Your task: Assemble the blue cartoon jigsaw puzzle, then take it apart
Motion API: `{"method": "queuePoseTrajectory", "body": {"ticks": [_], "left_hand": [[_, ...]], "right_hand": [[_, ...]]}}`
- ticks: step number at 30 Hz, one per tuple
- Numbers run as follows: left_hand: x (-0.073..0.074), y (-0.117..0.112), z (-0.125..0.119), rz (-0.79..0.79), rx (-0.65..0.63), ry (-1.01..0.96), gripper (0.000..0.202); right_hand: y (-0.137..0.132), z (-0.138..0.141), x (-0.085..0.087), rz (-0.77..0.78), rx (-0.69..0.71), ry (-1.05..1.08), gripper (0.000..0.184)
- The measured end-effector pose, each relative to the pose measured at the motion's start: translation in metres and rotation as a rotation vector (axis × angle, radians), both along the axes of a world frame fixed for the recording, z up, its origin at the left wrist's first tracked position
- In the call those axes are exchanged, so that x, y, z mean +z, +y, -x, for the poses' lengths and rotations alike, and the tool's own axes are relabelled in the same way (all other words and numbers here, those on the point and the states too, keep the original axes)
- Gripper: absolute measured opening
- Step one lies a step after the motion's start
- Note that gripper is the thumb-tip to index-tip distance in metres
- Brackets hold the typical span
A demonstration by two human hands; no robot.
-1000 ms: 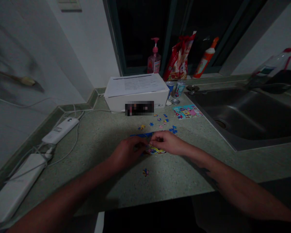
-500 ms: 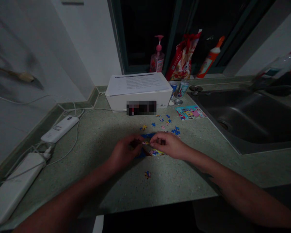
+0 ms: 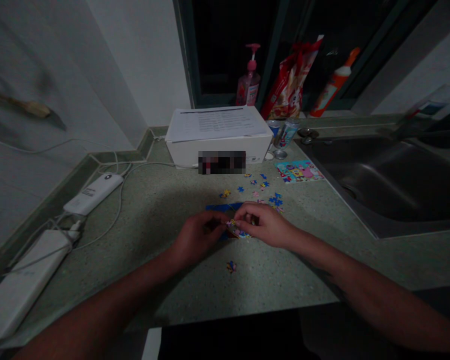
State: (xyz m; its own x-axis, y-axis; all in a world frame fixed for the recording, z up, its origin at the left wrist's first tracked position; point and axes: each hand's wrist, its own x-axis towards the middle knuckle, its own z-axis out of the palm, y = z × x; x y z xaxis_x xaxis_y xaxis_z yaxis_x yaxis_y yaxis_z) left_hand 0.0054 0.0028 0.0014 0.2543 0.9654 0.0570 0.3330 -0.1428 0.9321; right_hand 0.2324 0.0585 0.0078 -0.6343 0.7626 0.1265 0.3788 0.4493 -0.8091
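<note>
On a speckled green counter point(image 3: 165, 210) lies a small blue puzzle board point(image 3: 221, 207), mostly covered by my hands. My left hand point(image 3: 197, 239) and my right hand point(image 3: 264, 224) meet over it, fingers curled, pinching a small colourful puzzle piece point(image 3: 231, 223) between them. Several loose puzzle pieces point(image 3: 260, 186) lie scattered just beyond the board. One more loose piece point(image 3: 231, 266) rests nearer to me. A colourful reference picture card point(image 3: 299, 171) lies to the right by the sink.
A white box point(image 3: 219, 137) topped with a printed sheet stands behind the pieces. Two small cans point(image 3: 285, 135), a pink pump bottle point(image 3: 249, 82), a red bag point(image 3: 290, 80) and an orange-capped bottle point(image 3: 333, 85) line the window. Sink point(image 3: 393, 180) at right; white power strips point(image 3: 93, 192) and cables at left.
The view has tilted slightly, so everything sits a bit higher and to the right. My hands stay together over the board, fingers shifting around the small piece.
</note>
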Motion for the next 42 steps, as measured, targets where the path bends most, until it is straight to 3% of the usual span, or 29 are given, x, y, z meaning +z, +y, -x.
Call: {"method": "queuePoseTrajectory", "body": {"ticks": [24, 31, 35, 38, 42], "left_hand": [[-0.011, -0.003, -0.005, 0.003, 0.049, -0.077, 0.01], [-0.004, -0.005, -0.007, 0.015, 0.023, -0.057, 0.009], [-0.001, -0.003, -0.004, 0.005, 0.097, -0.002, 0.009], [0.001, 0.002, 0.003, -0.036, 0.185, 0.03, 0.009], [0.003, 0.01, 0.013, -0.097, 0.267, 0.076, 0.01]], "right_hand": [[0.001, -0.001, -0.002, -0.034, 0.046, 0.053, 0.009], [0.0, 0.0, -0.005, -0.042, 0.064, 0.054, 0.009], [-0.003, -0.001, 0.001, -0.1, 0.057, -0.027, 0.01], [-0.009, -0.003, 0.012, -0.167, 0.177, -0.194, 0.008], [-0.025, -0.001, 0.02, -0.177, 0.39, -0.369, 0.024]]}}
